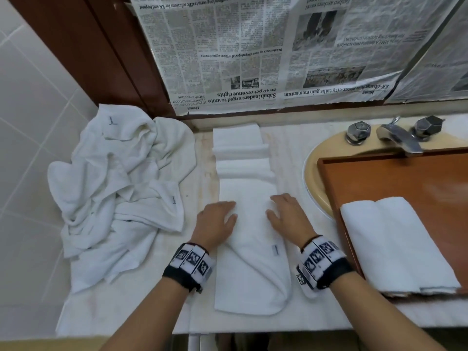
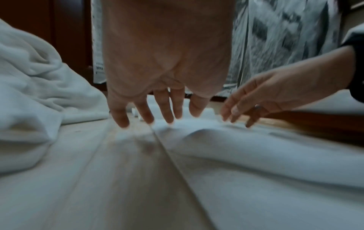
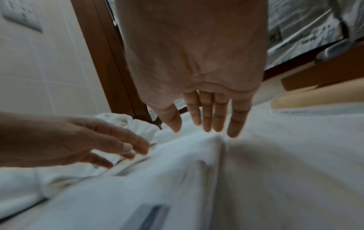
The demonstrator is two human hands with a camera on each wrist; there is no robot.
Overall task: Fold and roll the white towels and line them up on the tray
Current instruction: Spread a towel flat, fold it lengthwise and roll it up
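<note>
Both hands, the left hand (image 1: 218,219) and right hand (image 1: 286,214), lie flat with fingers (image 2: 169,109) straight, holding nothing, pressing the long towel (image 1: 249,269) on the bench (image 1: 141,310) to smooth it for rolling.

A long white folded towel (image 1: 247,198) is lying lengthwise on the pale marble worktop (image 1: 202,158) and serving as landmark here. Left of it, a heap of crumpled white towels (image 1: 119,188) is sitting against the tiled wall (image 1: 27,122). Right of it, a brown wooden tray (image 1: 395,178) is resting over the beige oval sink (image 1: 314,173), carrying a folded white towel (image 1: 395,244) at its near end. Behind the tray, the metal tap (image 1: 398,138) is standing. Behind the long towel, newspaper sheets (image 1: 253,51) are hanging. The left hand (image 1: 215,221) and right hand (image 1: 288,216) are lying on the long towel's two edges.
</note>
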